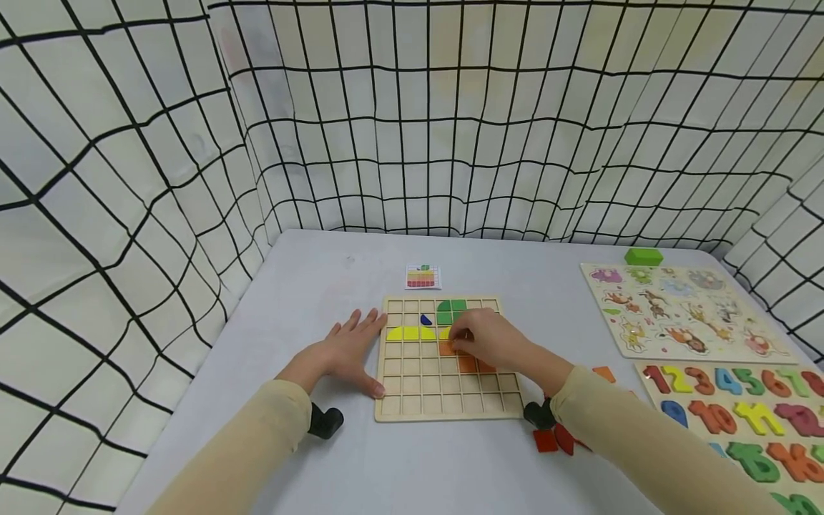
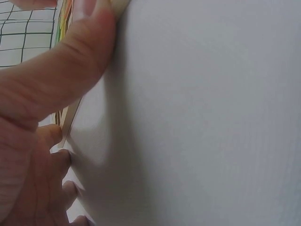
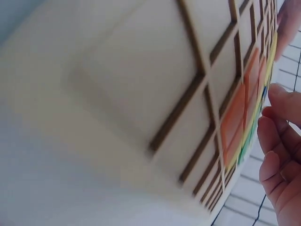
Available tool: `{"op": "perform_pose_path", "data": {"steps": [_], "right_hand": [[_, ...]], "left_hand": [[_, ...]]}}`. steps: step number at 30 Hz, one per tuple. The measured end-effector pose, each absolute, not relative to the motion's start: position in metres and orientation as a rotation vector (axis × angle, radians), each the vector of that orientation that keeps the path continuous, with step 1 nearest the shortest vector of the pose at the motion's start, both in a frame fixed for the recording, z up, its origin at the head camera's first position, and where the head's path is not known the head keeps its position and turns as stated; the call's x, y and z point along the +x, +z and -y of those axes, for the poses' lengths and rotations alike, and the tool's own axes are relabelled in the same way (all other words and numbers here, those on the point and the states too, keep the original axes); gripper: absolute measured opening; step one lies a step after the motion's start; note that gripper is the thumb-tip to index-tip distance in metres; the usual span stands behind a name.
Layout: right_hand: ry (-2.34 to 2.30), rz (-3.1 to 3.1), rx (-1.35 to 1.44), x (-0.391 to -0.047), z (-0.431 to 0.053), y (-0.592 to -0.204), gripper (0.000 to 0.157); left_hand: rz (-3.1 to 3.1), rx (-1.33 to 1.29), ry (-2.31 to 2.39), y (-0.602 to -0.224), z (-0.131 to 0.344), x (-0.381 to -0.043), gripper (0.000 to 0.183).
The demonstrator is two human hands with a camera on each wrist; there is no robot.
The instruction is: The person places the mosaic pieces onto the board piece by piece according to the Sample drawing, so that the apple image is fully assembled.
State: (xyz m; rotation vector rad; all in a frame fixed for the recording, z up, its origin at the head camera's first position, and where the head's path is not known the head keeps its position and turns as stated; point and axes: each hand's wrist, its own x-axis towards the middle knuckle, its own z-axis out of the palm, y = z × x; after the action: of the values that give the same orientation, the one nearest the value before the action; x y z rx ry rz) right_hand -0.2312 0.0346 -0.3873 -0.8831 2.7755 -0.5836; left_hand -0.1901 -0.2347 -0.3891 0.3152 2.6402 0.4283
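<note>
A wooden grid board lies on the table with colored tiles in its cells: green, yellow and orange. One small dark blue piece sits near the top. My left hand is spread at the board's left side, with the thumb along the edge. Over the board's middle right, my right hand has curled fingers, thumb and fingertip pinched at an orange square tile. In the right wrist view those fingertips stand close together above the grid.
Behind the board lies a small pattern card. Red pieces and an orange piece lie near the right forearm. To the right are an animal puzzle, a number-and-letter board and a green block. Black netting surrounds the table.
</note>
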Motion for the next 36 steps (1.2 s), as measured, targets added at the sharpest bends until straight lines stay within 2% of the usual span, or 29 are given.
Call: {"op": "perform_pose_path", "data": {"steps": [18, 31, 36], "right_hand": [[-0.500, -2.659, -0.741, -0.203, -0.164, -0.376, 0.015], [-0.509, -2.654, -0.760, -0.197, -0.173, -0.382, 0.014], [-0.538, -2.665, -0.793, -0.195, -0.173, -0.382, 0.017]], "left_hand": [[-2.635, 0.286, 0.426, -0.388, 0.234, -0.190, 0.131], [-2.638, 0.298, 0.426, -0.392, 0.235, -0.191, 0.131], [-2.635, 0.283, 0.431, -0.390, 0.234, -0.190, 0.131]]}}
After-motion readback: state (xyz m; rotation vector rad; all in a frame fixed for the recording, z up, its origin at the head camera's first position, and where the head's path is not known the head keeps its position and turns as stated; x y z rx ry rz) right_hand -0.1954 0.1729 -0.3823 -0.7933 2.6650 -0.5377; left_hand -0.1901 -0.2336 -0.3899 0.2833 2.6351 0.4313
